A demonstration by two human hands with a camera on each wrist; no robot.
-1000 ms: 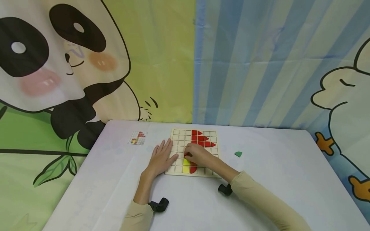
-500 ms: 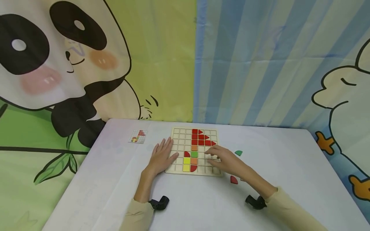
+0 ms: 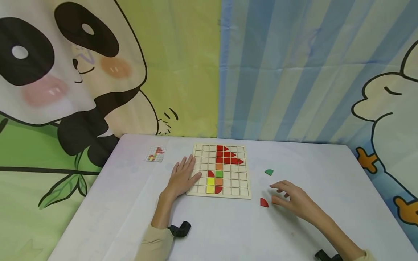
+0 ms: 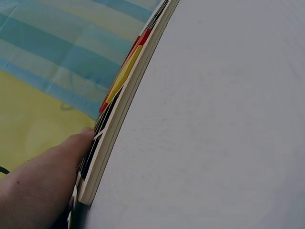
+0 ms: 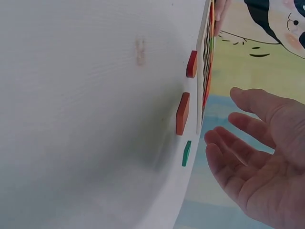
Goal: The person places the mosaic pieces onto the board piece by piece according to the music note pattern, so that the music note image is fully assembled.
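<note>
A wooden grid board (image 3: 235, 183) lies on the table, with red, orange, green and yellow pieces set in some cells. My left hand (image 3: 183, 177) rests with spread fingers on its left edge; the thumb reaches over the rim in the left wrist view. Right of the board, my right hand (image 3: 295, 201) hovers with loosely bent fingers and holds nothing. Near its fingertips lie a red quarter-round piece (image 3: 263, 202) and an orange piece (image 5: 182, 113), the latter mostly hidden by the hand in the head view. Farther back is a green quarter-round piece (image 3: 269, 172).
A small printed card (image 3: 155, 154) with a coloured grid picture lies left of the board. The white table (image 3: 212, 228) ends at a hanging cloth backdrop (image 3: 284, 72) with cartoon animals. Black cameras are strapped to both wrists.
My right hand has left the board, where a red quarter-round piece now shows above the yellow ones, and moved right toward the loose pieces. The left hand has stayed put.
</note>
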